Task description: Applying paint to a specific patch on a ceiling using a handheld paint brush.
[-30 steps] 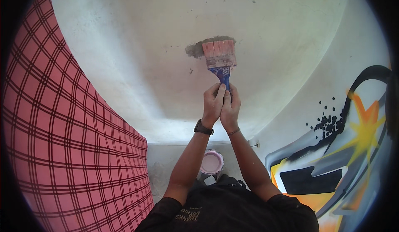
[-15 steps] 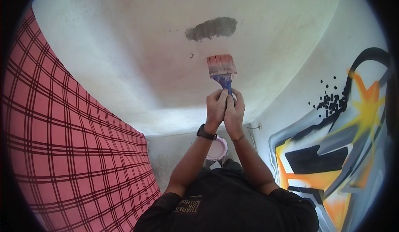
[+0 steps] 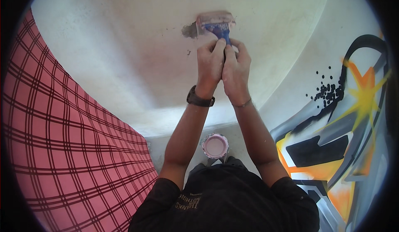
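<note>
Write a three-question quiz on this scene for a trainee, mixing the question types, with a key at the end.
1. Multiple choice: On which wrist is the dark wristwatch worn?
a) the right
b) the left
c) neither

2. True or false: The left hand and the right hand are both on the blue-handled paintbrush.

3. Fill in the blank: The visible part of the dark grey patch on the wall lies to the ____ of the blue-handled paintbrush.

Key:
1. b
2. True
3. left
</note>
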`<move>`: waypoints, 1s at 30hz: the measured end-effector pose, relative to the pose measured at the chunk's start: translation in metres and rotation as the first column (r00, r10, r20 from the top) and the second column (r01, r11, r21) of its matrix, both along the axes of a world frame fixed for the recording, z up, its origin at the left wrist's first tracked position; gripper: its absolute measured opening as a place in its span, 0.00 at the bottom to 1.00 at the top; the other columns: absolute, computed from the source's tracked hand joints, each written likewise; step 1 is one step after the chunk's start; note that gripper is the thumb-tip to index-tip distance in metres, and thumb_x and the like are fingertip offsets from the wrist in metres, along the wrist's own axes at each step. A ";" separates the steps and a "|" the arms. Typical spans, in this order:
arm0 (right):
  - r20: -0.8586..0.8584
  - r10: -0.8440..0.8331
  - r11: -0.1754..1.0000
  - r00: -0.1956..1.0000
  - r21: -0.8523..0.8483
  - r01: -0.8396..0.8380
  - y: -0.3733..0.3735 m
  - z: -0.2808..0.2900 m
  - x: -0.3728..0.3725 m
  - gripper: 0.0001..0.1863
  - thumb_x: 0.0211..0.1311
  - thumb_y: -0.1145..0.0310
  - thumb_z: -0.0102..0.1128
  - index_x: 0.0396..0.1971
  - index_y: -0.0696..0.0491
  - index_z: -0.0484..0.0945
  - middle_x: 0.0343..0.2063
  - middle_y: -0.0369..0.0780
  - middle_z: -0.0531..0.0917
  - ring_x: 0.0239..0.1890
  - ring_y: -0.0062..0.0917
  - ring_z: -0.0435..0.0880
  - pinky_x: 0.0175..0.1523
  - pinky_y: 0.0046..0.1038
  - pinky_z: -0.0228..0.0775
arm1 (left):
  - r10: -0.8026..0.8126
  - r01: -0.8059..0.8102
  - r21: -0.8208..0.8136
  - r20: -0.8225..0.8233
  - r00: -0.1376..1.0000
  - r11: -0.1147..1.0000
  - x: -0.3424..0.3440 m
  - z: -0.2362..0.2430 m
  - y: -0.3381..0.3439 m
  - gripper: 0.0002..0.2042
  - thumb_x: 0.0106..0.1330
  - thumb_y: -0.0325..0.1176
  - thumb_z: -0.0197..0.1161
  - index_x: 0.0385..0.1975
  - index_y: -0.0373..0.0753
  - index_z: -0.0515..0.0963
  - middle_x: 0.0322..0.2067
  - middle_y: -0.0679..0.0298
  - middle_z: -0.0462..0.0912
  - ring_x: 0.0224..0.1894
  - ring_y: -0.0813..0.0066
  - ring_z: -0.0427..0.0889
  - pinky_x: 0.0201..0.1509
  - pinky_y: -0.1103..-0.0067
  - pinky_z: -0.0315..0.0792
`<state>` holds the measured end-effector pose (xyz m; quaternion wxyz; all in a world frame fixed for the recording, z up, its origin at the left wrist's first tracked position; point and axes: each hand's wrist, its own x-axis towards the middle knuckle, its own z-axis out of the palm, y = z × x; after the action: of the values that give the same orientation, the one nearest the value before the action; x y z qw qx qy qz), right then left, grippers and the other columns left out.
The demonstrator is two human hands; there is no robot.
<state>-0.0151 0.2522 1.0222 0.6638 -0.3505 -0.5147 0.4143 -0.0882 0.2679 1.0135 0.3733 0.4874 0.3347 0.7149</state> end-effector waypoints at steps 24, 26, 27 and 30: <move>0.031 0.074 0.992 0.997 0.100 -0.077 0.003 -0.069 -0.016 0.15 0.73 0.71 0.45 0.53 0.63 0.69 0.40 0.46 0.81 0.43 0.23 0.80 0.47 0.25 0.73 | 0.006 -0.005 -0.002 0.113 0.994 1.000 -0.008 -0.056 -0.007 0.12 0.74 0.31 0.52 0.27 0.34 0.74 0.22 0.70 0.75 0.25 0.88 0.71 0.27 0.84 0.66; 0.014 0.091 0.994 0.996 0.056 -0.092 -0.003 -0.087 -0.013 0.15 0.73 0.71 0.46 0.53 0.63 0.70 0.40 0.46 0.81 0.43 0.23 0.80 0.47 0.25 0.73 | 0.013 -0.009 -0.032 0.112 0.994 0.999 -0.005 -0.076 -0.012 0.12 0.74 0.31 0.52 0.27 0.34 0.74 0.22 0.71 0.75 0.26 0.88 0.70 0.27 0.84 0.66; -0.007 0.113 0.994 0.994 0.011 -0.113 -0.007 -0.096 -0.013 0.14 0.73 0.71 0.46 0.53 0.63 0.70 0.40 0.46 0.81 0.43 0.23 0.80 0.47 0.25 0.73 | 0.026 -0.020 -0.063 0.108 0.994 0.998 -0.005 -0.090 -0.015 0.12 0.75 0.31 0.51 0.27 0.35 0.73 0.22 0.71 0.74 0.26 0.88 0.70 0.27 0.84 0.66; 0.091 0.095 0.992 0.991 -0.087 -0.088 -0.021 -0.117 -0.008 0.14 0.74 0.71 0.46 0.53 0.62 0.70 0.40 0.44 0.81 0.42 0.22 0.80 0.46 0.23 0.72 | 0.005 0.020 -0.145 0.169 0.986 0.989 -0.003 -0.126 -0.024 0.13 0.75 0.32 0.50 0.27 0.35 0.73 0.21 0.71 0.73 0.25 0.87 0.70 0.27 0.83 0.66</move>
<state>-0.0235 0.2311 0.9048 0.6036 -0.3732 -0.5437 0.4481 -0.0915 0.2438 0.8877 0.4377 0.3978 0.3515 0.7257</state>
